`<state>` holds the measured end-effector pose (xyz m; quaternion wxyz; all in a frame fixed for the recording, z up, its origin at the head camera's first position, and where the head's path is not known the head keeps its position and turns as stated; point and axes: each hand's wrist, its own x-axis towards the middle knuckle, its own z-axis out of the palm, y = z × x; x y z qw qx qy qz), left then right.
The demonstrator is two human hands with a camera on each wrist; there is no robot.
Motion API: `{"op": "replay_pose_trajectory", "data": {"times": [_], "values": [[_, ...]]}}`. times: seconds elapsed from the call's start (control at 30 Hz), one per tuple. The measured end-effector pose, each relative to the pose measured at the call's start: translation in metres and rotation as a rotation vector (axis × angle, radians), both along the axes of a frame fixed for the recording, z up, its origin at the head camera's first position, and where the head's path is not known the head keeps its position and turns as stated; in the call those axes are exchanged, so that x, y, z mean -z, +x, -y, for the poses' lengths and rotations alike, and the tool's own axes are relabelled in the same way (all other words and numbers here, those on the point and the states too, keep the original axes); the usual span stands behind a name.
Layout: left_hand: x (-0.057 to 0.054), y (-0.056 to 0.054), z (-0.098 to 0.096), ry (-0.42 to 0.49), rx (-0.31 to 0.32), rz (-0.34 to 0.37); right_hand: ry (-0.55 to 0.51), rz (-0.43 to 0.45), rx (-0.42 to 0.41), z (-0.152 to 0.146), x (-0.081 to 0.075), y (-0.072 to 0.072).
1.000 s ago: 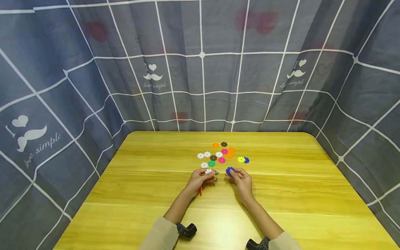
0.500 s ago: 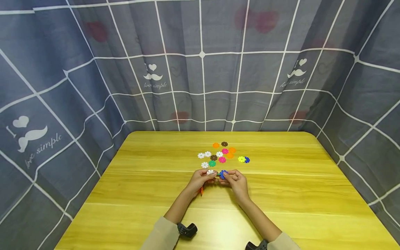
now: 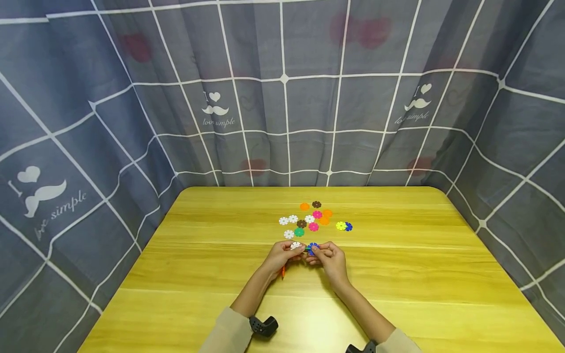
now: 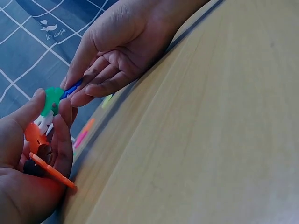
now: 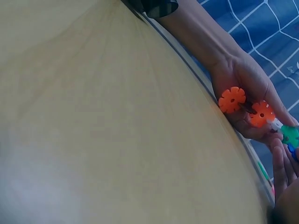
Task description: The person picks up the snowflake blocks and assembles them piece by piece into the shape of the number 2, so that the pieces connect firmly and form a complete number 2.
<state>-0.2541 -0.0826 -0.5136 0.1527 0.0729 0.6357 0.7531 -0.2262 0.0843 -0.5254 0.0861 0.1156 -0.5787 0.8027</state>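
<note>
My left hand (image 3: 279,256) holds a chain of joined, notched plastic snowflake discs. A white disc (image 3: 295,245) shows on top in the head view. In the left wrist view its thumb and fingers pinch a green disc (image 4: 50,103), and an orange disc (image 4: 52,171) hangs lower by the palm. The right wrist view shows two orange discs (image 5: 232,100) with a dark brown piece between them. My right hand (image 3: 334,264) pinches a blue snowflake disc (image 3: 314,247) edge to edge with the green one. Whether their notches interlock is hidden by fingers.
Several loose discs lie flat beyond the hands, among them a green disc (image 3: 299,232), a pink disc (image 3: 313,227) and a brown disc (image 3: 316,204). A yellow disc (image 3: 341,226) overlaps a blue one at their right. A grey checked curtain (image 3: 309,108) surrounds the wooden table (image 3: 198,274).
My right hand has moved left with the blue disc, from apart to meeting the green disc in the left hand. The left hand has barely moved. The loose discs lie as before.
</note>
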Motion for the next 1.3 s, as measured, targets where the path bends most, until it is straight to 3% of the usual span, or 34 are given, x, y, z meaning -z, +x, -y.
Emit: {"op": "replay_pose_trajectory", "data": {"times": [0.17,0.27,0.4,0.57,0.77,0.87,1.0,1.13,1.3], "values": [[-0.005,0.001,0.001,0.012,0.025,0.013,0.026,0.112,0.038,0.001,-0.005,0.001],[-0.005,0.001,0.001,0.006,0.010,0.026,0.048,0.133,0.057,0.002,-0.004,0.001],[-0.001,-0.003,0.001,0.037,-0.025,0.039,0.111,0.093,0.122,0.001,-0.002,-0.001],[-0.003,-0.005,0.008,0.070,0.021,0.058,0.160,0.040,0.177,-0.002,-0.002,-0.004],[-0.004,-0.003,0.011,0.051,0.089,0.048,0.234,-0.003,0.166,-0.004,-0.010,-0.002],[-0.002,-0.002,0.010,-0.002,0.095,0.008,0.303,-0.042,0.140,-0.003,-0.015,0.002],[0.000,-0.003,0.008,-0.029,0.073,-0.016,0.367,-0.092,0.148,-0.006,-0.007,-0.007],[-0.001,-0.002,0.008,-0.041,0.037,-0.019,0.500,-0.154,0.320,-0.020,0.004,-0.026],[-0.001,-0.003,0.008,-0.049,0.000,-0.011,0.737,-0.148,0.577,-0.046,0.004,-0.050]]}}
